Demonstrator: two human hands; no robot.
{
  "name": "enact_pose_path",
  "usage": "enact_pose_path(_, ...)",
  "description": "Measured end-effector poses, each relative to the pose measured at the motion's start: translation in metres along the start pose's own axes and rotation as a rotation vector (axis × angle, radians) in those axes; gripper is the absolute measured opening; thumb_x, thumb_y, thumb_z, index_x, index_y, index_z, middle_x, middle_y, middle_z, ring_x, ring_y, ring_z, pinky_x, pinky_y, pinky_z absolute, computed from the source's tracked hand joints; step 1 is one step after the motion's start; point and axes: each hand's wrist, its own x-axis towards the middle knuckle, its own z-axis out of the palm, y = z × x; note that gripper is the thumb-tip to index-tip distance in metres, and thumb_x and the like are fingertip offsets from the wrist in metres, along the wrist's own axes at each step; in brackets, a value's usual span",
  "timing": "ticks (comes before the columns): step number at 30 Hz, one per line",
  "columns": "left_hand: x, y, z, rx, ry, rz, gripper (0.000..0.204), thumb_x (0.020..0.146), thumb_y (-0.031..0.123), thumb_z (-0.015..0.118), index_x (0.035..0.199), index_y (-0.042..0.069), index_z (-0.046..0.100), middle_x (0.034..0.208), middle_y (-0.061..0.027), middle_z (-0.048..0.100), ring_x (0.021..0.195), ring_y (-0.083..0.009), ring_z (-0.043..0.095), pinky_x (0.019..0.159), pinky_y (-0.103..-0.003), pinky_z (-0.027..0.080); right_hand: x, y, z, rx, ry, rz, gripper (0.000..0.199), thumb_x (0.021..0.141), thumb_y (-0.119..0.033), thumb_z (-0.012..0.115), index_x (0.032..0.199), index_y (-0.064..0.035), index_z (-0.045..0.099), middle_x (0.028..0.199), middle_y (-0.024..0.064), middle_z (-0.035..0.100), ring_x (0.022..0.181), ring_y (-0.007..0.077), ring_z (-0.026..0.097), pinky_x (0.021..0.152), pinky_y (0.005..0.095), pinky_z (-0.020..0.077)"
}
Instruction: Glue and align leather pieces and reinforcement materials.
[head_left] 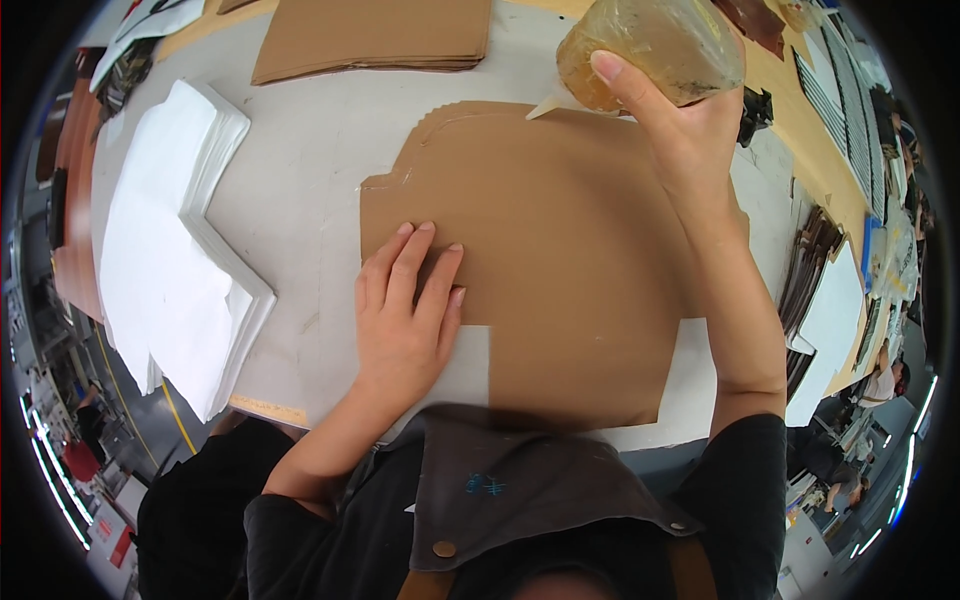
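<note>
Grey and wide, the work table [320, 150] holds a big flat brown cardboard cut-out [560, 270] right in front of the person. To the left sits a tall stack of white paper sheets [180, 260]. At the far edge lies a pile of brown cardboard sheets [370, 40].

Too much glue could run out if the bottle gets squeezed hard, and that would make a sticky puddle. The cut-out could also slide if the flat hand lets up.

One hand, the left hand [405, 310], is open with its fingers spread flat on the cut-out, pressing it down near its left edge. The right hand [690, 140] is wrapped tight around a squashy see-through glue bottle [655, 50] with yellowish glue inside. Its white tip [545, 105] points down at the cut-out's top edge.
</note>
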Motion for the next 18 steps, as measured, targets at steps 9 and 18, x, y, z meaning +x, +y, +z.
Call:
enact_pose_path(9,0.0,-0.001,0.001,0.043,-0.018,0.008,0.038,0.078,0.003,0.061,0.115,0.004,0.057,0.129,-0.0151,0.048,0.12,-0.0347,0.044,0.098,-0.044,0.034,-0.009,0.005,-0.037,-0.057,0.07,0.048,0.072,0.067,-0.008,0.08,0.125,0.0006,0.038,0.112,0.0107,0.053,0.105,0.0181,0.053,0.093,0.0327,0.0427)
enact_pose_path(18,0.0,-0.004,0.001,0.1,0.007,0.047,0.038,0.078,0.006,0.062,0.115,0.005,0.058,0.129,-0.0154,0.048,0.119,-0.0345,0.045,0.095,-0.044,0.036,-0.016,0.007,-0.076,-0.081,0.136,0.106,0.072,0.068,-0.01,0.08,0.125,0.0003,0.038,0.113,0.011,0.053,0.106,0.0187,0.052,0.093,0.0334,0.0425)
